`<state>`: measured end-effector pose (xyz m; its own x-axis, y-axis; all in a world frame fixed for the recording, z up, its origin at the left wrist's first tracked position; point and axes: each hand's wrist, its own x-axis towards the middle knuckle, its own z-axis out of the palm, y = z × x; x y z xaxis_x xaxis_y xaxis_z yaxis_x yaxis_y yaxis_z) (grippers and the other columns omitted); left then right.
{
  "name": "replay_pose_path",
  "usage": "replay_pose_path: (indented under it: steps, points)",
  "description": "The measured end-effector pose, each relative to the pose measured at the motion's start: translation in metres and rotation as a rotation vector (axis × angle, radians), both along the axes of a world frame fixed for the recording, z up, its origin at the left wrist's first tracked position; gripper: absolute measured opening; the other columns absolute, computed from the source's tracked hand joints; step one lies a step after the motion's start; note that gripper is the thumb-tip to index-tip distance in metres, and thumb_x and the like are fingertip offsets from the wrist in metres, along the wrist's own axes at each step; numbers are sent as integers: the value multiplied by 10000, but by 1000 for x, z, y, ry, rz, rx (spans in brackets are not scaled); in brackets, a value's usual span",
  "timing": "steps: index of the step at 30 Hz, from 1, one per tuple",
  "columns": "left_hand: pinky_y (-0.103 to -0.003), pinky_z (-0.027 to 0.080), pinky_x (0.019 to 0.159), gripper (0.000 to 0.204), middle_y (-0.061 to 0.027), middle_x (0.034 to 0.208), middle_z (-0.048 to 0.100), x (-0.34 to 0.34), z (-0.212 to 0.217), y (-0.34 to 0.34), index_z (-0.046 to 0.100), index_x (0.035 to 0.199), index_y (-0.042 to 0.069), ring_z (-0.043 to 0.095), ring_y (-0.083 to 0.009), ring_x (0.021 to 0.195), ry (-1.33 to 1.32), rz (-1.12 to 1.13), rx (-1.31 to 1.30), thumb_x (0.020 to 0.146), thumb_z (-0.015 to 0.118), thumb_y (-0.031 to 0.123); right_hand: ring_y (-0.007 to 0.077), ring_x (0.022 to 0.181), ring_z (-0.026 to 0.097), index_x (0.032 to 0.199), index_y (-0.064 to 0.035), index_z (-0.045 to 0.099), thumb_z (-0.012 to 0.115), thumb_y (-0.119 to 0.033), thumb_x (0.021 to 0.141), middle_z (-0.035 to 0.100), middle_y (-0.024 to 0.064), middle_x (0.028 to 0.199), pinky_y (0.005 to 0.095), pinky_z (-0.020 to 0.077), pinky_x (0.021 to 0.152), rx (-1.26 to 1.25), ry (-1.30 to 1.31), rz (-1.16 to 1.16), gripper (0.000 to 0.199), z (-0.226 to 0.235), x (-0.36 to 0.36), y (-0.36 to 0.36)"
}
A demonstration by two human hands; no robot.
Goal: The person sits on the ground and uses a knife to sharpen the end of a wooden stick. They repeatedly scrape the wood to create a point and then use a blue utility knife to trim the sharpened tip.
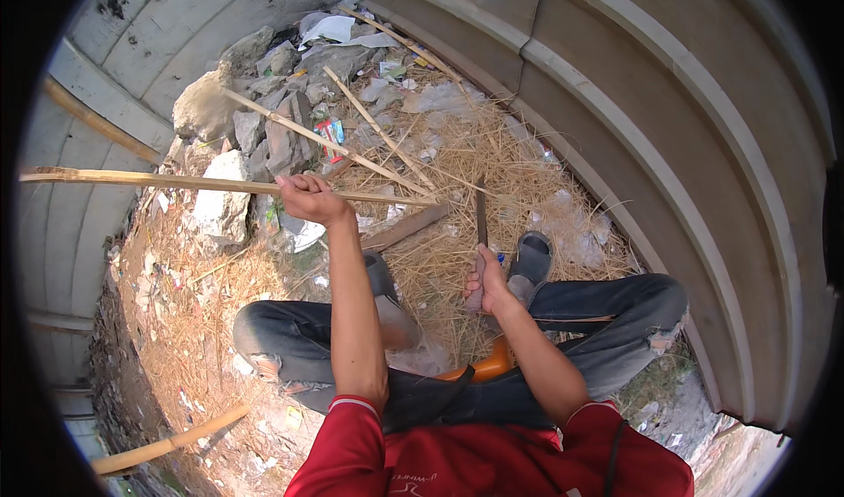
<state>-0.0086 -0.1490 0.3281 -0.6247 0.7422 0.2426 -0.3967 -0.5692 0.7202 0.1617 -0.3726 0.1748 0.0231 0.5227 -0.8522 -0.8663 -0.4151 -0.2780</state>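
My left hand (312, 200) is closed round a long bamboo strip (167, 180). The strip lies nearly level, reaching from the far left to the middle of the view. Its right end is close to a dark wooden board (409, 228) on the ground. In my right hand (486, 283) is a knife (481, 220), gripped by its handle, its long dark blade pointing up and away from me. The blade stands apart from the strip, just right of its end. Two more pale bamboo strips (303, 131) (374, 124) lie beyond, with their near ends close to the board.
Thin shavings (448, 277) cover the ground between my feet. Stones (207, 105) and litter (330, 31) are piled at the far left. A ribbed metal wall (651, 127) curves along the right. Another bamboo piece (171, 442) lies lower left. Something orange (492, 362) shows beneath me.
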Motion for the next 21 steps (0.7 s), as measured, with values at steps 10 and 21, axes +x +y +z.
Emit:
replay_pose_path:
  steps: [10,21]
  points:
    - [-255,375,532,448,4,654,470,36,-30,3,471,781,77,446,-84,578,398,116,-107,1028,539,444,124,430,392,832,-123,463,616,-526,929,408,-18,579,328,401,456,56,-192,78,441,31,-7,-13]
    - [-231,393,530,408,-3,684,498,33,20,-9,498,856,48,465,-72,595,396,90,8,1013,578,416,96,450,442,839,-94,496,650,-371,938,466,-17,610,298,411,447,99,-163,174,333,88,18,-49]
